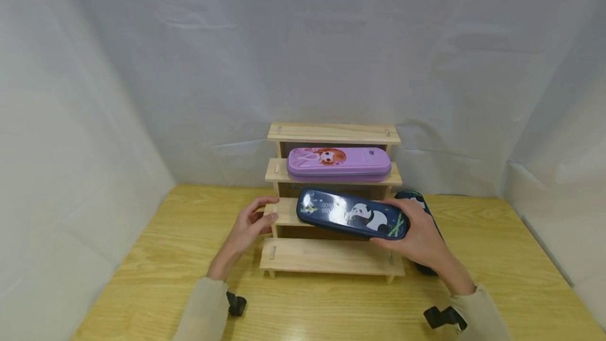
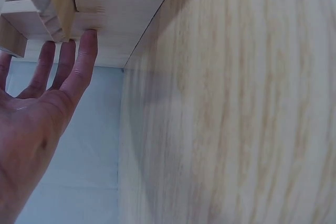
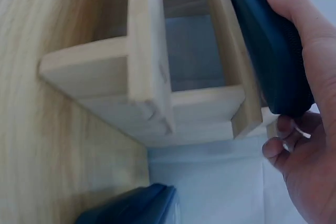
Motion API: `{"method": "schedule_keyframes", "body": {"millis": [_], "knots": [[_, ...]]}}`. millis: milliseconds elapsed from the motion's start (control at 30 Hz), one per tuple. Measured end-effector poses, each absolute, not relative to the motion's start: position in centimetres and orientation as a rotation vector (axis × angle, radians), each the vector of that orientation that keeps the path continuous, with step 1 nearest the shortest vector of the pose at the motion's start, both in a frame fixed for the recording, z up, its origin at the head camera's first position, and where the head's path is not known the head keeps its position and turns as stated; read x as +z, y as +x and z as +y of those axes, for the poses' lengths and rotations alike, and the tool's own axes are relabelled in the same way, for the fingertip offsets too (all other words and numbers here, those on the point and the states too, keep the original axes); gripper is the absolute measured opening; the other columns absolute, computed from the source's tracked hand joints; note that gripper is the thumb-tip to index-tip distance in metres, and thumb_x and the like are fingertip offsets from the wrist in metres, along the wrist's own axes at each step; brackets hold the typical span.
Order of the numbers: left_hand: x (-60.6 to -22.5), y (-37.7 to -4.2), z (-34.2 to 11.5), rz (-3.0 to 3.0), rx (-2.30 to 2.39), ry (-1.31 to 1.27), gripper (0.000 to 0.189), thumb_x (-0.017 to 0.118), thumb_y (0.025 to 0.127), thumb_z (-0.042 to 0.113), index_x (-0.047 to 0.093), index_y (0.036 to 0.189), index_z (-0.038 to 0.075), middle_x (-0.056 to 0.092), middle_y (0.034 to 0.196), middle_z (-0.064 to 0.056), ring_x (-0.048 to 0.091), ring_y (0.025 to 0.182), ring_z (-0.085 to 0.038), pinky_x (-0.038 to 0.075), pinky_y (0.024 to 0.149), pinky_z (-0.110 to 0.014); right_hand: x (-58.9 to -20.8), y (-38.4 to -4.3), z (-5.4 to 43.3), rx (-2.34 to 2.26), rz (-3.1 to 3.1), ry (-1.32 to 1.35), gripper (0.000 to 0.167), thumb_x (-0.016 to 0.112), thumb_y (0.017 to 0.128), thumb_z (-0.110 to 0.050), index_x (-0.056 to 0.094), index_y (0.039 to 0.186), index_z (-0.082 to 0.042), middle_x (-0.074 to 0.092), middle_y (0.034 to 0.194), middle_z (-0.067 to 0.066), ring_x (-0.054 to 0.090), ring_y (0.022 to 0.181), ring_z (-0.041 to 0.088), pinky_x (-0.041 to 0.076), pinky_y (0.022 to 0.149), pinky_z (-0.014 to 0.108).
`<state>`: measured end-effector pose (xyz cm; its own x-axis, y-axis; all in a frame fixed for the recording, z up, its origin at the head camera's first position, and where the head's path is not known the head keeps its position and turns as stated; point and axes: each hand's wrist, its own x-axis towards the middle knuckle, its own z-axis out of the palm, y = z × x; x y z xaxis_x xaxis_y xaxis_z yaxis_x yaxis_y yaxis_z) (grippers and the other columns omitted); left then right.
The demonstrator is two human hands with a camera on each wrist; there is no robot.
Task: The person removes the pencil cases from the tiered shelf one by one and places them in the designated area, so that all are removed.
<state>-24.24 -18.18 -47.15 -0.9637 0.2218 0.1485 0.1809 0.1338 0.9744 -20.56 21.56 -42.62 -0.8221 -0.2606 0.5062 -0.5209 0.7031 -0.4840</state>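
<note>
My right hand (image 1: 418, 233) grips the right end of a dark blue pencil case (image 1: 352, 214) with a panda on its lid. The case slants over the second-lowest tier of a wooden step rack (image 1: 331, 256), its right end lower in the head view. In the right wrist view, the thumb (image 3: 294, 11) lies along the case's side and the fingers curl at its end. My left hand (image 1: 243, 230) is at the rack's left side. Its fairly straight fingers (image 2: 81, 66) touch the wooden side in the left wrist view. A purple pencil case (image 1: 355, 163) lies on the tier above.
Another dark blue case (image 1: 426, 267) lies on the wooden table (image 1: 180, 262) to the right of the rack, partly hidden behind my right hand. The rack's top tier (image 1: 331, 133) holds nothing. Pale sheeting (image 1: 331, 46) hangs behind and at both sides.
</note>
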Motion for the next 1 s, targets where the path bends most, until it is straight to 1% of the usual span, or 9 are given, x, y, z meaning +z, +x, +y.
{"method": "schedule_keyframes", "body": {"millis": [133,200,300,400,500,600,767,900,1000], "knots": [[-47.1,-24.2,-18.2,2.338,2.006,0.423,0.039,0.063,0.102,0.021,0.056,0.140,0.012,0.050,0.144,-0.017,0.063,0.102,-0.016,0.061,0.084,-0.040,-43.2,-20.1,22.5,0.930,-2.475,0.590,0.084,0.100,0.061,-0.027,0.061,0.134,-0.014,0.067,0.125,0.009,0.062,0.110,0.026,0.050,0.088,0.051],[-47.1,-24.2,-18.3,2.338,2.006,0.425,0.039,0.063,0.103,0.021,0.056,0.140,0.012,0.050,0.144,-0.017,0.063,0.102,-0.015,0.060,0.086,-0.043,-43.5,-19.9,22.9,0.941,-2.469,0.579,0.084,0.100,0.060,-0.025,0.061,0.134,-0.013,0.067,0.126,0.009,0.062,0.112,0.026,0.050,0.089,0.048],[-47.1,-24.2,-18.4,2.340,2.007,0.425,0.040,0.063,0.103,0.021,0.056,0.141,0.012,0.050,0.143,-0.017,0.063,0.101,-0.015,0.060,0.087,-0.046,-43.7,-19.6,23.5,0.929,-2.450,0.560,0.084,0.101,0.059,-0.023,0.062,0.132,-0.012,0.067,0.126,0.009,0.061,0.112,0.021,0.050,0.091,0.035],[-47.1,-24.2,-18.4,2.342,2.008,0.422,0.039,0.063,0.103,0.022,0.056,0.140,0.013,0.051,0.142,-0.017,0.063,0.101,-0.016,0.060,0.086,-0.046,-43.9,-19.3,24.3,0.937,-2.430,0.539,0.082,0.101,0.058,-0.022,0.063,0.130,-0.012,0.068,0.123,0.007,0.059,0.107,0.009,0.045,0.089,0.018],[-47.1,-24.3,-18.4,2.342,2.005,0.426,0.039,0.063,0.103,0.022,0.056,0.140,0.013,0.050,0.142,-0.018,0.063,0.102,-0.016,0.060,0.086,-0.044,-44.2,-19.0,25.1,0.944,-2.400,0.524,0.083,0.101,0.056,-0.018,0.064,0.129,-0.010,0.069,0.120,0.009,0.055,0.105,0.000,0.040,0.087,0.010],[-47.1,-24.3,-18.3,2.339,2.004,0.426,0.039,0.063,0.103,0.021,0.056,0.140,0.012,0.050,0.144,-0.017,0.063,0.103,-0.016,0.060,0.086,-0.044,-44.5,-18.6,25.9,0.946,-2.371,0.521,0.082,0.100,0.054,-0.013,0.064,0.128,-0.008,0.070,0.116,0.011,0.053,0.102,-0.005,0.040,0.085,0.007],[-47.2,-24.3,-18.3,2.340,2.001,0.423,0.039,0.063,0.103,0.021,0.056,0.140,0.012,0.051,0.143,-0.017,0.063,0.102,-0.015,0.060,0.087,-0.047,-44.7,-17.8,27.1,0.949,-2.375,0.499,0.081,0.099,0.055,-0.009,0.063,0.127,-0.005,0.069,0.117,0.014,0.051,0.101,-0.011,0.042,0.079,0.004],[-47.2,-24.3,-18.2,2.337,2.006,0.419,0.039,0.063,0.102,0.021,0.056,0.140,0.012,0.051,0.142,-0.017,0.063,0.101,-0.014,0.060,0.086,-0.044,-44.6,-17.2,28.0,0.948,-2.396,0.458,0.080,0.098,0.057,-0.009,0.062,0.129,-0.003,0.069,0.119,0.018,0.050,0.098,-0.012,0.044,0.075,0.004],[-47.2,-24.3,-18.2,2.333,2.009,0.416,0.039,0.063,0.102,0.021,0.056,0.140,0.012,0.051,0.142,-0.016,0.063,0.100,-0.014,0.060,0.085,-0.042,-44.6,-16.7,28.6,0.972,-2.402,0.424,0.081,0.098,0.058,-0.008,0.062,0.130,-0.003,0.069,0.119,0.018,0.051,0.096,-0.011,0.046,0.073,0.005]]}}
